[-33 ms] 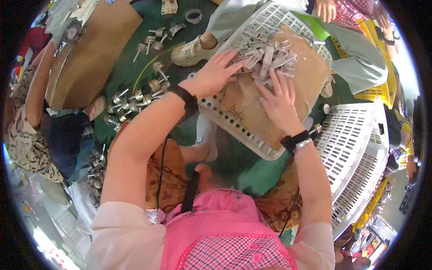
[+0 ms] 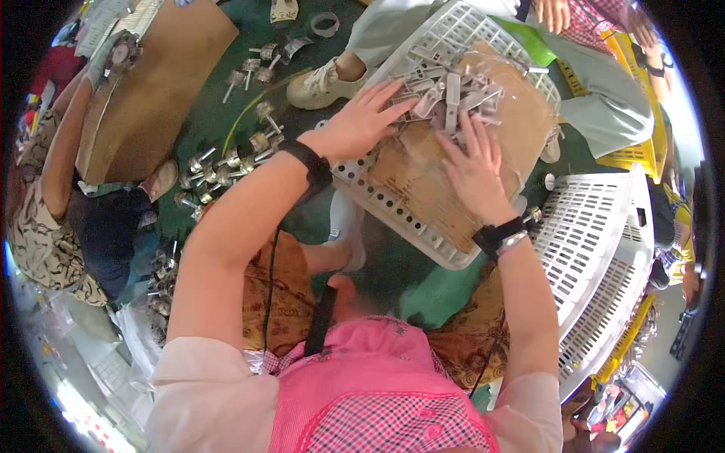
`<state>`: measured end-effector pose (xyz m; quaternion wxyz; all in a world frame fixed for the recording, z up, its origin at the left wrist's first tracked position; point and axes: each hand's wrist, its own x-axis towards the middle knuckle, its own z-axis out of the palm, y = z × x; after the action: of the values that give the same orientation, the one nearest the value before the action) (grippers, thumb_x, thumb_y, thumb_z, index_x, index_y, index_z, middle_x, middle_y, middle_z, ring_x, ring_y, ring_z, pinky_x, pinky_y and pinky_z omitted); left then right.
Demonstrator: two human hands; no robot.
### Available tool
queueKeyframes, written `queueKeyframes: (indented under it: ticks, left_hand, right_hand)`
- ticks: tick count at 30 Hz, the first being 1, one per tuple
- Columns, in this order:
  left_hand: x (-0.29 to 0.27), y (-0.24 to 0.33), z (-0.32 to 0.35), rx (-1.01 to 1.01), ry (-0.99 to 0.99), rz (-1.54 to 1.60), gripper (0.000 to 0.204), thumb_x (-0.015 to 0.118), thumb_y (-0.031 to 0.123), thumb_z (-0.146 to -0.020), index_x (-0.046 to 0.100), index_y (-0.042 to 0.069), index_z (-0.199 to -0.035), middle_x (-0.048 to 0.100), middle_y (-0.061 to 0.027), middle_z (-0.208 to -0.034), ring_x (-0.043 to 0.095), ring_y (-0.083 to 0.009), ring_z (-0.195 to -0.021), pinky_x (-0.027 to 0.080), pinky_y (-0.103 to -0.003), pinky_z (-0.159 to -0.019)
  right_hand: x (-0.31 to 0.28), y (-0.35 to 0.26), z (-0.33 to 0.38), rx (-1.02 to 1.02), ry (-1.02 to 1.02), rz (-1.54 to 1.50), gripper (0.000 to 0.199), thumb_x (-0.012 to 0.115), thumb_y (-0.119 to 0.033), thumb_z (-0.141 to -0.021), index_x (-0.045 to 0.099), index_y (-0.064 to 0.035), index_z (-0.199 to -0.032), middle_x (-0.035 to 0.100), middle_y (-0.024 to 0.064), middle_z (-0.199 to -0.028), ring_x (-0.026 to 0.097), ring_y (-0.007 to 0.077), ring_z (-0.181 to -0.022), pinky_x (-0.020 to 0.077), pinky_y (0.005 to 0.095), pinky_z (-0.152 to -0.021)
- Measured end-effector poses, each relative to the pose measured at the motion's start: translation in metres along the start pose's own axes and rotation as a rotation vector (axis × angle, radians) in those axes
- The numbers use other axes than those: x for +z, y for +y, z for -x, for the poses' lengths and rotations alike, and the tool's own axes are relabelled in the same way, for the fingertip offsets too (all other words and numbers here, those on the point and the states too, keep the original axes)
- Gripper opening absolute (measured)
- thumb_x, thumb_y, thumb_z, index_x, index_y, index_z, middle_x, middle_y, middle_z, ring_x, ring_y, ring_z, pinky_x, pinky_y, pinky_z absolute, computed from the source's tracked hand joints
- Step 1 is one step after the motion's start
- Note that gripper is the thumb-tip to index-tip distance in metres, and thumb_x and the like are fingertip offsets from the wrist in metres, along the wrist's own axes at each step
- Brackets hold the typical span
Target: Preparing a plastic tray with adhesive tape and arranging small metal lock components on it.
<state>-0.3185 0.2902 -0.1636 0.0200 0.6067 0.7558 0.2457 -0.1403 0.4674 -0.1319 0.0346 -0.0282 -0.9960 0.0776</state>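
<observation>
From where I watch, the green floor (image 2: 226,113) fills most of the view, with a brown cardboard sheet (image 2: 151,83) lying flat at the upper left. To the right stand stacked white slatted crates (image 2: 604,249), tilted on edge. In the middle I see a white perforated basket (image 2: 393,204), lined with a piece of brown cardboard (image 2: 430,181), resting tipped in front of the person. At the far end of that basket lies a heap of small grey metal brackets (image 2: 449,87), piled on the cardboard liner.

My left hand (image 2: 359,121) lies flat with fingers spread, its fingertips touching the near-left edge of the heap; the grip is wide open and closed on nothing. My right hand (image 2: 476,170) also lies palm down on the liner, fingers splayed and reaching into the lower side of the heap, grip open, nothing clasped. Both wrists carry dark bands.

On the floor left of the basket sits a scatter of small metal fittings (image 2: 226,158). Another person's pale shoe (image 2: 321,83) stands just beyond the basket's upper-left rim.
</observation>
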Motion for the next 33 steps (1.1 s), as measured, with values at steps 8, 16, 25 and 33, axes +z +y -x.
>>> queueKeyframes:
  ticks: [8, 16, 25, 33]
  left_hand:
    - [0.025, -0.011, -0.060, 0.062, 0.020, 0.085, 0.060, 0.053, 0.003, -0.082, 0.031, 0.019, -0.136, 0.027, -0.0208, -0.138, 0.031, -0.0381, -0.125, 0.029, -0.042, -0.103]
    - [-0.033, -0.020, -0.009, -0.027, 0.053, 0.186, 0.060, 0.059, 0.014, -0.080, 0.034, 0.016, -0.134, 0.031, -0.0195, -0.135, 0.033, -0.0377, -0.123, 0.029, -0.042, -0.102]
    - [-0.024, -0.013, 0.038, -0.100, 0.099, 0.001, 0.059, 0.071, 0.034, -0.068, 0.049, 0.010, -0.117, 0.047, -0.0137, -0.113, 0.044, -0.0319, -0.107, 0.042, -0.039, -0.087]
    - [-0.034, -0.040, 0.035, 0.108, 0.142, -0.089, 0.031, 0.064, 0.032, -0.073, 0.060, 0.013, -0.096, 0.052, -0.0044, -0.103, 0.048, -0.0227, -0.100, 0.043, -0.034, -0.082]
  right_hand:
    - [-0.001, 0.045, -0.018, 0.104, 0.059, 0.040, 0.037, 0.057, -0.026, -0.082, 0.054, -0.0164, -0.117, 0.021, 0.0072, -0.144, 0.020, 0.0250, -0.133, 0.0207, 0.0515, -0.104]
    - [-0.019, 0.014, 0.029, 0.077, 0.041, -0.052, 0.050, 0.059, -0.020, -0.079, 0.044, -0.0123, -0.127, 0.021, 0.0145, -0.143, 0.020, 0.0315, -0.132, 0.0207, 0.0497, -0.105]
    - [0.005, -0.074, 0.054, 0.159, 0.066, -0.160, 0.063, 0.061, -0.021, -0.075, 0.036, -0.0078, -0.132, 0.022, 0.0169, -0.142, 0.023, 0.0330, -0.130, 0.0165, 0.0485, -0.106]
    - [0.021, -0.105, 0.054, 0.138, 0.036, 0.008, 0.063, 0.063, -0.022, -0.074, 0.037, -0.0090, -0.131, 0.029, 0.0135, -0.140, 0.026, 0.0287, -0.129, 0.0182, 0.0468, -0.107]
